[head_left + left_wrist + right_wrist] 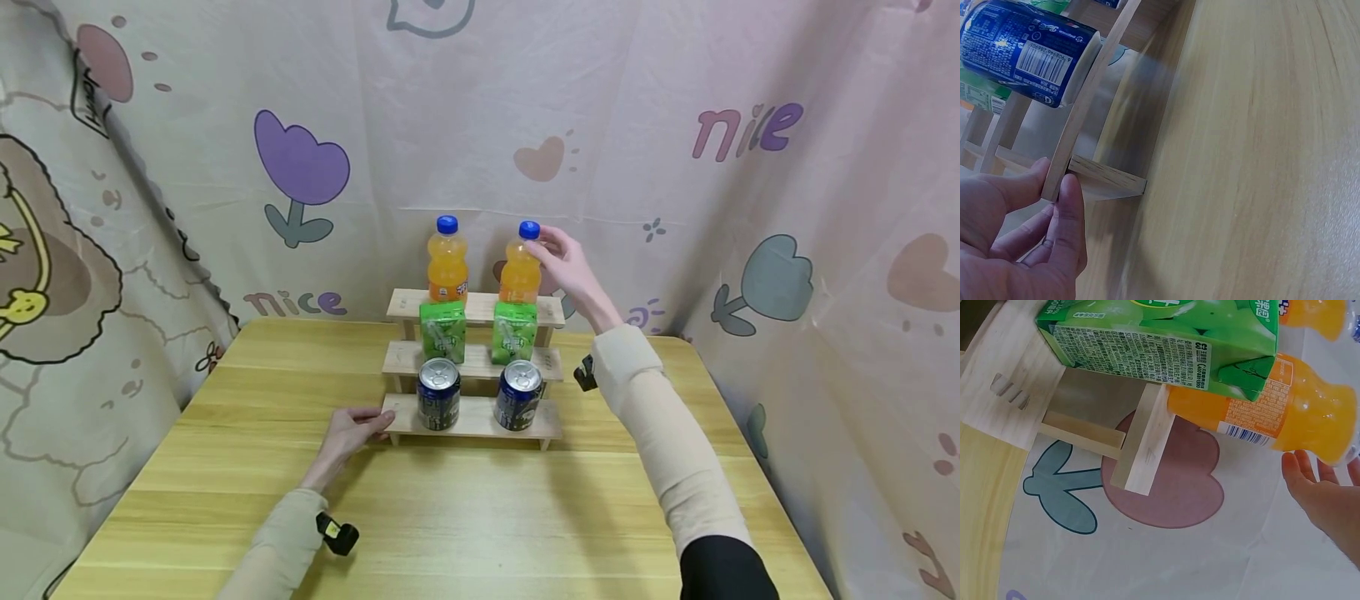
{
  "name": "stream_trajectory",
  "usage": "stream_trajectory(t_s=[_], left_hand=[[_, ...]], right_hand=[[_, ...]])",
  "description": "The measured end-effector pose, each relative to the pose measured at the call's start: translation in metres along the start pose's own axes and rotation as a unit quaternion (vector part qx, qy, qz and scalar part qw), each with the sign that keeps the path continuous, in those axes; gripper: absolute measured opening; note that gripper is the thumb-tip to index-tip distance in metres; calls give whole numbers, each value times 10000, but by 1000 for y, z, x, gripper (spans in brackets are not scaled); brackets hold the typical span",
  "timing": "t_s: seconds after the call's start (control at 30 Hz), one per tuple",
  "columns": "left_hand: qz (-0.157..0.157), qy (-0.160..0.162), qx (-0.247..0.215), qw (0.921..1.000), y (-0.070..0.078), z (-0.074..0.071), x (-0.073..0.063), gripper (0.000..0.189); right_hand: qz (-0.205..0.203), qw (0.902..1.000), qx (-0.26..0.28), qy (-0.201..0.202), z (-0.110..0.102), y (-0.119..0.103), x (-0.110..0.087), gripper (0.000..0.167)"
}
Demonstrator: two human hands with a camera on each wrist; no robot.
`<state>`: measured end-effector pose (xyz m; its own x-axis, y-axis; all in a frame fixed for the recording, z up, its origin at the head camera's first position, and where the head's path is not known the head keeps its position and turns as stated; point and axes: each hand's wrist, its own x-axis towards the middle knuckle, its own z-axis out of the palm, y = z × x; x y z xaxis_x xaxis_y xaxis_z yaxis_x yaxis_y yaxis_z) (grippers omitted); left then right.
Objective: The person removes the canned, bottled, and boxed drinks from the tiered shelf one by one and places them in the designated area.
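Note:
A three-step wooden display rack (480, 417) stands on the table. My left hand (352, 432) pinches the left end of its lowest step, thumb on top and fingers beneath, as the left wrist view shows. On the top step, my right hand (564, 260) holds the right orange drink bottle (520, 275) near its neck, below the blue cap. Another orange drink bottle (447, 265) stands to its left. Two green juice cartons (443, 332) sit on the middle step. The lowest step bears a left dark blue can (438, 400) and a right dark blue can (518, 402).
The rack is on a wooden table (480, 517), close to its back edge. A printed curtain (615, 100) hangs right behind and along both sides. A small black wrist camera (337, 533) sits on the left sleeve.

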<state>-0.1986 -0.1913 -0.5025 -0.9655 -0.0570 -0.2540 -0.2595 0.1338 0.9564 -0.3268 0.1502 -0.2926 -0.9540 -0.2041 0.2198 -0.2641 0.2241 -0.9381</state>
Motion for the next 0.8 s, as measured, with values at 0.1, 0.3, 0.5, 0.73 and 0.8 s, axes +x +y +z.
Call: stream_trajectory(t_s=[0.1, 0.3, 0.5, 0.73, 0.8], left_hand=[[20, -22, 12, 10000, 0, 0, 0, 41], [-15, 0, 87, 10000, -1, -1, 0, 41], [20, 17, 35, 10000, -1, -1, 1, 40], [7, 33, 54, 10000, -1, 0, 1, 40], [-28, 44, 82, 10000, 0, 0, 0, 41]], right_hand=[[24, 10000, -32, -34, 1, -1, 1, 49], [94, 9999, -64, -119, 2, -4, 3, 49], [209, 9996, -138, -132, 3, -6, 5, 49], [146, 9994, -315, -56, 5, -6, 7, 46], [95, 9991, -407, -1, 6, -7, 8, 44]])
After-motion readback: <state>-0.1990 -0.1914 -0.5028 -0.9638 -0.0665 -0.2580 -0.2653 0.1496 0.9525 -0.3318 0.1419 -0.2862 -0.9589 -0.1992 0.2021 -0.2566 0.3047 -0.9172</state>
